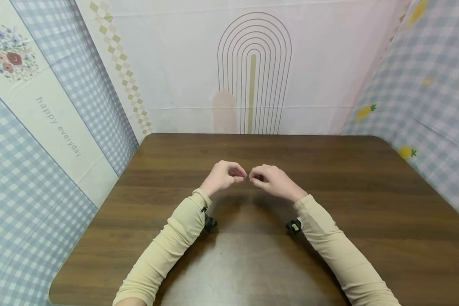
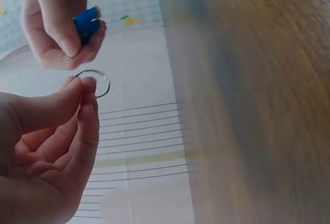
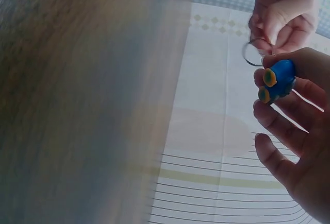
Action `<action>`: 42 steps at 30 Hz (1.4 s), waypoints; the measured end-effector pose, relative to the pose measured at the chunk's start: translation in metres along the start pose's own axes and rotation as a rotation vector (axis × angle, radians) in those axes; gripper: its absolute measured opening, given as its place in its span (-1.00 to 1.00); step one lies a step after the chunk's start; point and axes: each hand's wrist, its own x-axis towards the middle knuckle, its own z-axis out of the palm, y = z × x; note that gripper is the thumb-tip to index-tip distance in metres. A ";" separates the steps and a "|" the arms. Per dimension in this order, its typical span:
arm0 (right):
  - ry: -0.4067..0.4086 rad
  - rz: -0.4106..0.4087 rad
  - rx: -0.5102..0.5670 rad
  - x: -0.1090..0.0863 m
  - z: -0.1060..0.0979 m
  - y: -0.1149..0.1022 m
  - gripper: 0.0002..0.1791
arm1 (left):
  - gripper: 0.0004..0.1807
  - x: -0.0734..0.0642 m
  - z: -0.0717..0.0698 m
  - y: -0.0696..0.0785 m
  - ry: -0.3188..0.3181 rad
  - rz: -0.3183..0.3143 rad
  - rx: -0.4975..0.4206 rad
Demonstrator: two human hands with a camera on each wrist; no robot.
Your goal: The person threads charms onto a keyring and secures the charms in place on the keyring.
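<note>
Above the middle of the table, my left hand pinches a thin metal split ring between thumb and fingertips. Close by, my right hand holds a small blue figurine with yellow-orange round ends, thumb against fingers. In the left wrist view the figurine is partly covered by the right fingers, and a tiny metal bit shows at that thumb tip. The fingertips of the two hands are nearly together, with a small gap between them. Whether ring and figurine are linked, I cannot tell.
The brown wooden table lies under both forearms. A dark wrist camera sits on the left sleeve and another camera on the right one. Printed cloth hangs behind the table and along both sides.
</note>
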 end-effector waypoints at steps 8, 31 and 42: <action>0.121 -0.003 -0.004 -0.002 0.005 0.003 -0.90 | -0.90 -0.001 0.003 0.004 0.091 0.014 -0.078; 0.273 0.007 0.048 0.001 0.008 0.000 -0.91 | -0.90 -0.005 0.011 0.012 0.185 0.047 -0.080; 0.275 -0.028 -0.042 0.001 0.010 0.000 -0.92 | -0.73 -0.006 0.017 0.014 0.198 0.096 -0.023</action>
